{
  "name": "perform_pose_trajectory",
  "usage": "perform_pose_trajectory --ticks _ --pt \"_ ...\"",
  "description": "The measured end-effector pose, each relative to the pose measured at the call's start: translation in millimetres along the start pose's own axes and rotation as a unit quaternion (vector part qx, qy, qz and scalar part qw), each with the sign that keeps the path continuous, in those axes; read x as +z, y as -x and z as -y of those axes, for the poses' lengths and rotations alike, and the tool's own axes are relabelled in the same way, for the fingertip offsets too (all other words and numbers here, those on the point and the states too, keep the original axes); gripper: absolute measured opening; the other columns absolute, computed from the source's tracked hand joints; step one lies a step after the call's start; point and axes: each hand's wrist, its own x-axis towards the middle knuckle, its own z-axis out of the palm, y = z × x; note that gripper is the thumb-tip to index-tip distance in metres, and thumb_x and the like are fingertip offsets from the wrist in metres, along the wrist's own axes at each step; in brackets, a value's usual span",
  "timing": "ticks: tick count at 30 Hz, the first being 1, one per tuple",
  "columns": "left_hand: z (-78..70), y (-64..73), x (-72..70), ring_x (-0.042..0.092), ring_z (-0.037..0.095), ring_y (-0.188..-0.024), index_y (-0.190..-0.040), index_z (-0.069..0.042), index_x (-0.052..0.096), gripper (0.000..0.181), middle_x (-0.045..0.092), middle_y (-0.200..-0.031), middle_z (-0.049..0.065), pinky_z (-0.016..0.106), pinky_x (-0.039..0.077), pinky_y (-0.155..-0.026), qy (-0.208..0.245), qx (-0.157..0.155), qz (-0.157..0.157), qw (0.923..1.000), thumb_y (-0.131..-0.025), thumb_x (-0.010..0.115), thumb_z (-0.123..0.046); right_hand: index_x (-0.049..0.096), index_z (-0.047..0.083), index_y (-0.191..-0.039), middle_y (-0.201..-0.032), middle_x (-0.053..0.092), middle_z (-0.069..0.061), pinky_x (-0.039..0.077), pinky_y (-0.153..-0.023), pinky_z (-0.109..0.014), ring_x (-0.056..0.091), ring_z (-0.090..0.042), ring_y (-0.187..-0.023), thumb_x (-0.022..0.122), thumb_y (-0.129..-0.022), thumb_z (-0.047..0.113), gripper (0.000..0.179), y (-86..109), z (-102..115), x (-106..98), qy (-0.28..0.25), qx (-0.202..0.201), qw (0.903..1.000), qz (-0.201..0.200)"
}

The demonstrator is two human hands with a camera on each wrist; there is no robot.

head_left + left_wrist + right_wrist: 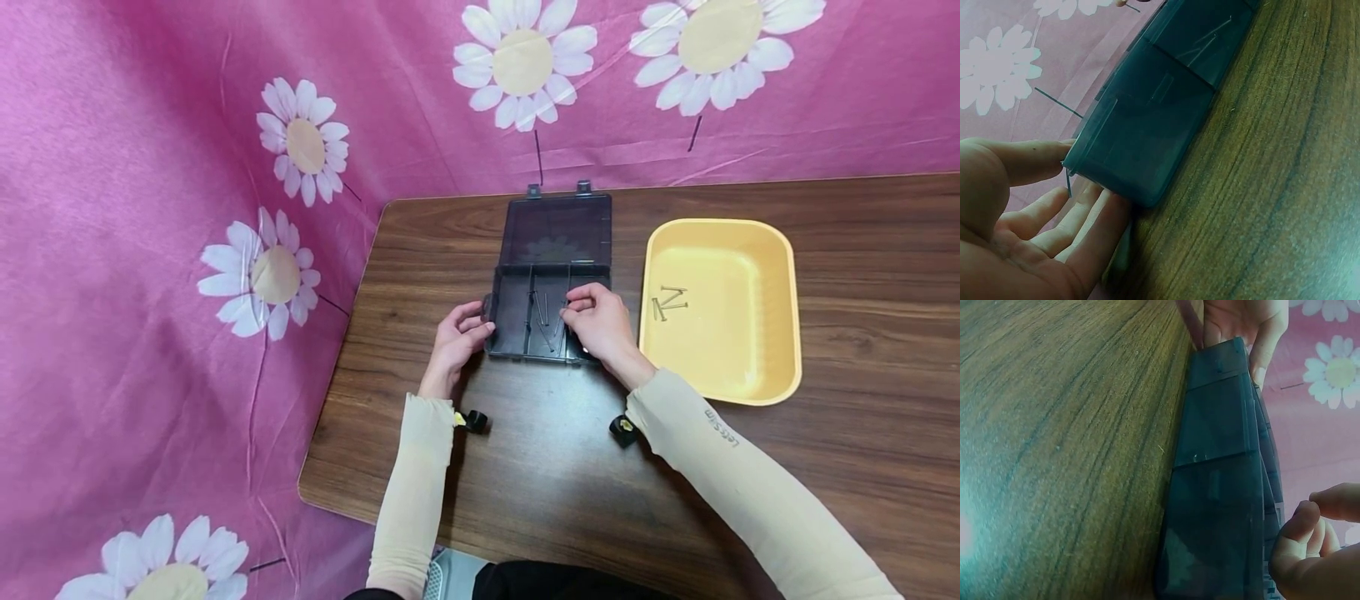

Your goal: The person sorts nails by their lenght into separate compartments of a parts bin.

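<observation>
A dark translucent compartment box [512, 329] lies on the table with its lid [557, 229] folded back. Several long thin metal screws [542, 310] are in its middle compartment. My left hand [454, 340] grips the box's left end, thumb at the rim and fingers against the end wall [1141, 181]. Over the divider between the middle and right compartments is my right hand [602, 323], thumb and index fingertips together. In the right wrist view those fingertips [1305, 515] are just above the rim; I cannot tell whether a screw is between them.
To the right of the box stands a yellow tray [780, 333] with several screws [670, 302] toward its left side. The brown wooden table [540, 467] meets a pink flowered cloth [420, 100] at the back and left.
</observation>
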Motion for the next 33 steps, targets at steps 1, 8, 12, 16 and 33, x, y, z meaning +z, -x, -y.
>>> perform_pose_trajectory --ticks 1,8,12,16,33 --pt "0.1 0.0 0.2 0.060 0.009 -0.076 -0.118 -0.016 0.054 0.044 0.063 -0.106 0.014 0.025 0.049 -0.064 0.000 0.000 0.000 1.0000 -0.076 0.068 -0.006 0.060 0.008 -0.102 -0.086 0.064 -0.004 0.046 -0.059 -0.020 0.058 0.000 -0.065 0.064 -0.078 0.015 0.025 0.5 0.0 -0.5 0.004 -0.004 1.0000 -0.001" --pt "0.6 0.1 1.4 0.061 0.009 -0.077 -0.116 -0.015 0.054 0.043 0.063 -0.107 0.016 0.024 0.049 -0.065 0.007 -0.002 -0.001 1.0000 -0.077 0.067 -0.004 0.060 0.008 -0.101 -0.086 0.064 -0.004 0.046 -0.060 -0.020 0.058 0.000 -0.063 0.063 -0.079 0.015 0.024 4.7 1.6 -4.7 0.015 -0.035 0.9993 -0.008" --pt "1.1 -0.4 1.7 0.061 0.009 -0.078 -0.117 -0.014 0.054 0.044 0.062 -0.108 0.016 0.024 0.049 -0.065 0.006 -0.001 0.000 1.0000 -0.077 0.067 -0.004 0.060 0.008 -0.100 -0.084 0.064 -0.004 0.045 -0.059 -0.019 0.059 -0.001 -0.063 0.064 -0.079 0.015 0.023 7.8 3.0 -8.3 0.020 -0.057 0.9981 -0.015" --pt "1.4 -0.6 1.6 0.061 0.009 -0.079 -0.118 -0.014 0.054 0.044 0.062 -0.108 0.016 0.025 0.049 -0.066 0.005 -0.001 -0.001 1.0000 -0.077 0.067 -0.004 0.059 0.006 -0.100 -0.084 0.063 -0.005 0.045 -0.060 -0.017 0.058 -0.003 -0.066 0.063 -0.079 0.015 0.023 11.5 4.5 -13.8 0.024 -0.076 0.9966 -0.020" --pt "0.1 0.2 2.3 0.060 0.009 -0.074 -0.117 -0.016 0.055 0.044 0.063 -0.107 0.015 0.025 0.048 -0.063 0.001 -0.008 -0.006 1.0000 -0.077 0.067 -0.005 0.058 0.005 -0.101 -0.084 0.058 -0.003 0.041 -0.060 -0.013 0.053 -0.001 -0.066 0.061 -0.082 0.014 0.021 19.5 7.3 -58.1 -0.020 -0.069 0.9949 -0.071"
